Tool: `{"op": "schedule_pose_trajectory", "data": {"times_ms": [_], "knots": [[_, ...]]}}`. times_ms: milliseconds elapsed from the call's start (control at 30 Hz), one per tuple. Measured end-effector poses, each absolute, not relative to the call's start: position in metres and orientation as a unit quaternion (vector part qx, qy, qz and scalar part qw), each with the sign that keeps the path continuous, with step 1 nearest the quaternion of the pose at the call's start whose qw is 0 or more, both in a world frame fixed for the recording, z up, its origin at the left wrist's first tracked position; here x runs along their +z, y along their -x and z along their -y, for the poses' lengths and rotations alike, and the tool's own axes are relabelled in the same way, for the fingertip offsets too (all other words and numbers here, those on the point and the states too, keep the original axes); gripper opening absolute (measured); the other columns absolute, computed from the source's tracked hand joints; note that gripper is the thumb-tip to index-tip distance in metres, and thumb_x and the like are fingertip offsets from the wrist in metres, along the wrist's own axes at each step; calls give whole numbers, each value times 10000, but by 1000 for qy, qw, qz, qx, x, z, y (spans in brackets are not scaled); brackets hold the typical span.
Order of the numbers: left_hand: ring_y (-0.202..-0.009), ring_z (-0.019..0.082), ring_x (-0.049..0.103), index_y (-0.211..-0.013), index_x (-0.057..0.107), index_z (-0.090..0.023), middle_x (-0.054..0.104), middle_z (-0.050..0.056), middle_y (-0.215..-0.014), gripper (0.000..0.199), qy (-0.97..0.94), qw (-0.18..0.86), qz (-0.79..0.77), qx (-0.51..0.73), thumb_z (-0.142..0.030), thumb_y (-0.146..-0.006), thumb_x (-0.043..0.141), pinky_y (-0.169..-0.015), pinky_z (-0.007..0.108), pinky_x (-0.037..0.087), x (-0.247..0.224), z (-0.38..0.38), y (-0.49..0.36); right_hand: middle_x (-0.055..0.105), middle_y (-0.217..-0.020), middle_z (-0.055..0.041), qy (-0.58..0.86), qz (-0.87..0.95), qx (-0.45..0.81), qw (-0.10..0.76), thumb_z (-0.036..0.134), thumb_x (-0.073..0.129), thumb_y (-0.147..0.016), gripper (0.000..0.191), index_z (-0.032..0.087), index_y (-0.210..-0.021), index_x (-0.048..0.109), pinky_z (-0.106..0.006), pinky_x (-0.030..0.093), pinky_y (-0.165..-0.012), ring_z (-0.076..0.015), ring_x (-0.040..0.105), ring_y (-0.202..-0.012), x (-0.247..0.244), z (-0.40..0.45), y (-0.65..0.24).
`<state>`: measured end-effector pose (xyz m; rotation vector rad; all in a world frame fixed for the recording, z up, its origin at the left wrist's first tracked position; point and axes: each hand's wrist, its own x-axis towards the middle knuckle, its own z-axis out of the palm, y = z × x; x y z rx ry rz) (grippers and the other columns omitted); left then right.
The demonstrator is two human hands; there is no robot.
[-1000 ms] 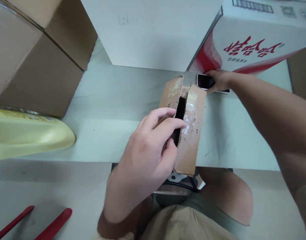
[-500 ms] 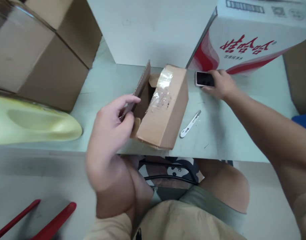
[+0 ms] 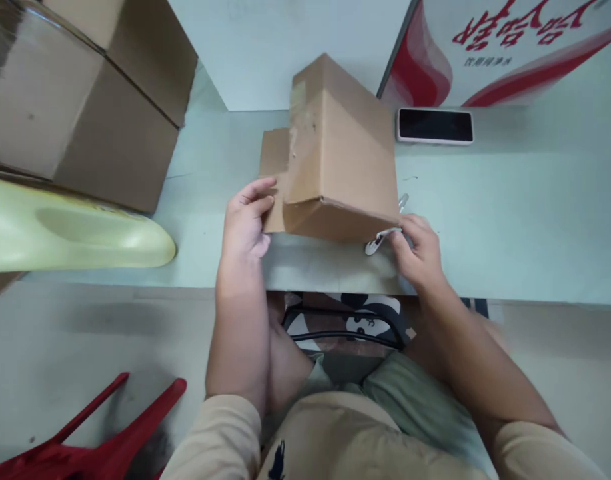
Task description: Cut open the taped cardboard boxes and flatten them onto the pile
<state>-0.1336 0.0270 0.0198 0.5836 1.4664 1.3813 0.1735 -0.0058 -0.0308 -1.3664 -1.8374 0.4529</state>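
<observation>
A small brown cardboard box (image 3: 355, 147) is tilted above the pale green tabletop (image 3: 505, 220), one flap sticking out on its left. My left hand (image 3: 250, 217) pinches that flap between thumb and fingers. At the box's lower right corner, my right hand (image 3: 419, 250) is closed on the cardboard edge. A white utility knife (image 3: 378, 241) lies on the table beside my right fingers, partly covered by the box. Behind and to the right, a phone-like device (image 3: 435, 126) with a black screen rests on the table.
Large cardboard boxes (image 3: 120, 133) stand at left, with a yellow-green rounded object (image 3: 105, 233) before them. A white box (image 3: 295, 40) and a red-and-white carton (image 3: 485, 60) stand behind. Red legs (image 3: 130, 427) show at lower left, below the table edge.
My right hand has let go of the device and moved down to the box's right corner. The box has been turned and tipped, and my left hand has shifted right with its flap.
</observation>
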Motion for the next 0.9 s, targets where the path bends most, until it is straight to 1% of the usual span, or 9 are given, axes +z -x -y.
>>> {"op": "schedule_pose_trajectory", "data": {"times_ms": [267, 400, 533, 567, 633, 700, 733, 800, 900], "knots": [[-675, 164, 700, -861, 769, -190, 781, 31, -843, 256, -226, 556, -596, 535, -85, -633, 725, -546, 231, 585, 8, -31, 125, 635, -1452, -162, 515, 740, 205, 381, 816, 444, -955, 730, 263, -1367, 683, -649, 428, -1222, -391, 538, -1441, -45, -19, -182], [-770, 186, 738, -890, 771, -215, 789, 35, -881, 229, -300, 550, -589, 510, -149, -679, 713, -620, 256, 604, 3, -31, 107, 747, -1208, -153, 519, 672, 344, 401, 867, 587, -835, 727, 247, -1196, 706, -584, 565, -1098, -383, 677, -1241, -39, -27, -173], [-1112, 274, 763, -1064, 786, -260, 798, 50, -1059, 417, -386, 539, -579, 474, -235, -671, 650, -902, 383, 662, 0, -26, 105, 779, -1070, -122, 553, 579, 405, 441, 758, 750, -734, 675, 249, -1171, 681, -529, 625, -1000, -368, 732, -1131, -34, -30, -167], [-1290, 311, 703, -1109, 788, -271, 787, 62, -1175, 465, -416, 529, -577, 464, -266, -664, 652, -1012, 428, 642, -1, -25, 107, 778, -1079, -120, 558, 578, 401, 441, 717, 787, -710, 685, 249, -1196, 670, -537, 616, -1029, -371, 728, -1154, -33, -30, -167], [-1626, 372, 385, -1167, 791, -272, 668, 86, -1484, 515, -501, 498, -565, 426, -354, -662, 725, -1236, 502, 508, -1, -25, 114, 771, -1105, -121, 567, 588, 385, 430, 645, 845, -677, 701, 248, -1224, 656, -560, 586, -1098, -379, 713, -1207, -31, -30, -170], [-1724, 410, 35, -1198, 791, -244, 391, 97, -1745, 608, -588, 468, -547, 369, -507, -654, 850, -1357, 542, 337, -2, -25, 118, 762, -1169, -136, 576, 597, 370, 418, 603, 880, -660, 710, 244, -1229, 653, -584, 557, -1152, -392, 694, -1262, -30, -28, -173], [-1719, 437, -46, -1201, 789, -229, 243, 97, -1810, 684, -616, 457, -541, 344, -603, -638, 893, -1378, 563, 281, -2, -26, 119, 756, -1211, -145, 581, 596, 366, 415, 593, 893, -652, 721, 242, -1234, 651, -595, 548, -1167, -399, 686, -1284, -29, -27, -174], [-1705, 490, -53, -1154, 793, -206, 53, 101, -1844, 798, -640, 440, -543, 320, -792, -620, 884, -1390, 594, 214, -4, -29, 118, 744, -1282, -163, 590, 591, 362, 415, 587, 911, -640, 757, 236, -1255, 643, -616, 536, -1185, -415, 674, -1317, -29, -25, -177], [-1698, 509, 17, -1046, 789, -197, 24, 115, -1833, 847, -638, 417, -560, 324, -911, -593, 832, -1396, 594, 181, -6, -31, 113, 719, -1339, -186, 590, 595, 350, 418, 604, 907, -654, 815, 225, -1315, 619, -641, 516, -1203, -434, 644, -1370, -28, -26, -181]]}}
